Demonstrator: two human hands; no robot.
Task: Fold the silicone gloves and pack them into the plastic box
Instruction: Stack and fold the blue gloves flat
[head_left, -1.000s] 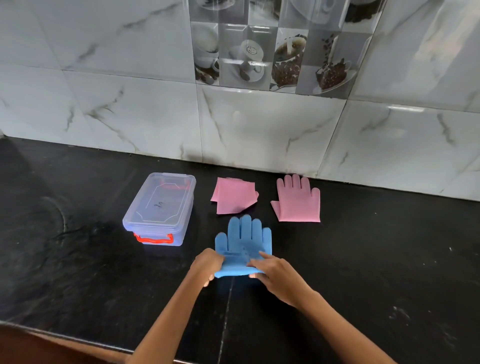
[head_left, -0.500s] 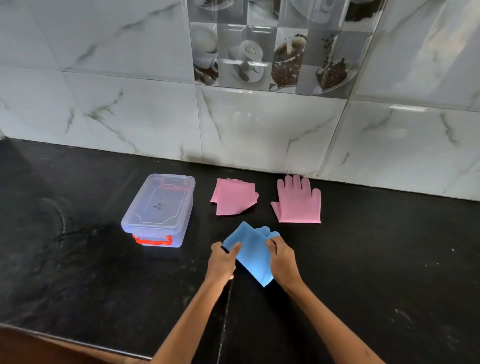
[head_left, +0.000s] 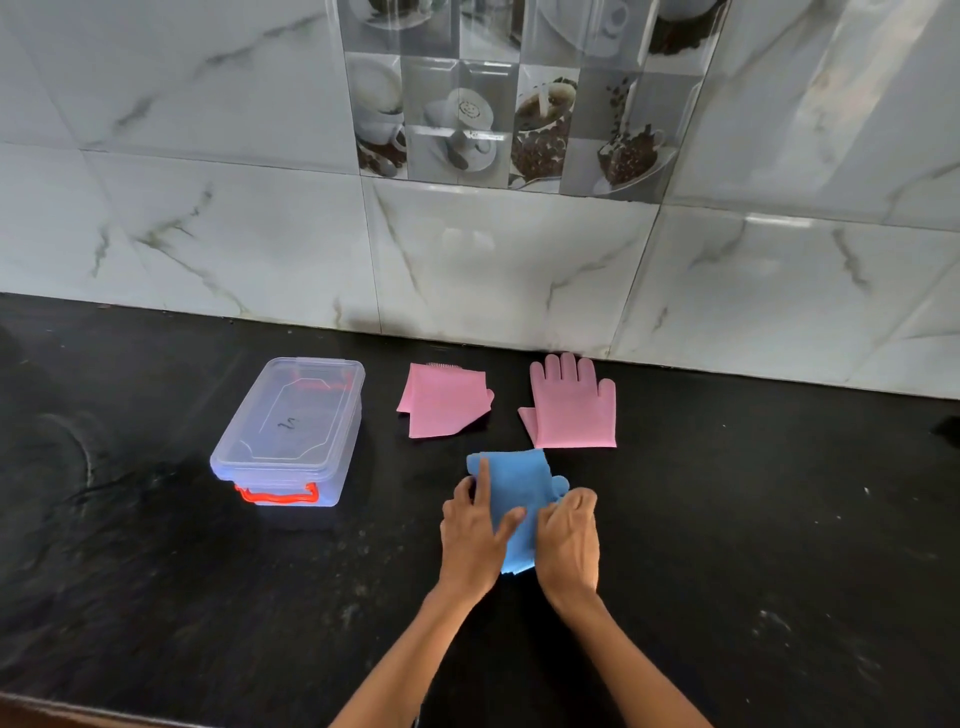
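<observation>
A blue silicone glove lies folded over on the black counter, its fingertips poking out at the right. My left hand rests on its left side, index finger pressed flat and thumb on the fold. My right hand presses down on its right side with fingers bent over the edge. Behind lie a folded pink glove and a flat, unfolded pink glove. The clear plastic box with a red handle stands to the left, lid on.
The black stone counter runs to a marble-tiled wall just behind the gloves. The counter's front edge shows at the lower left.
The blue glove lay flat with fingers spread; both hands lifted its cuff end and folded it forward over the fingers. Now the hands press the fold down.
</observation>
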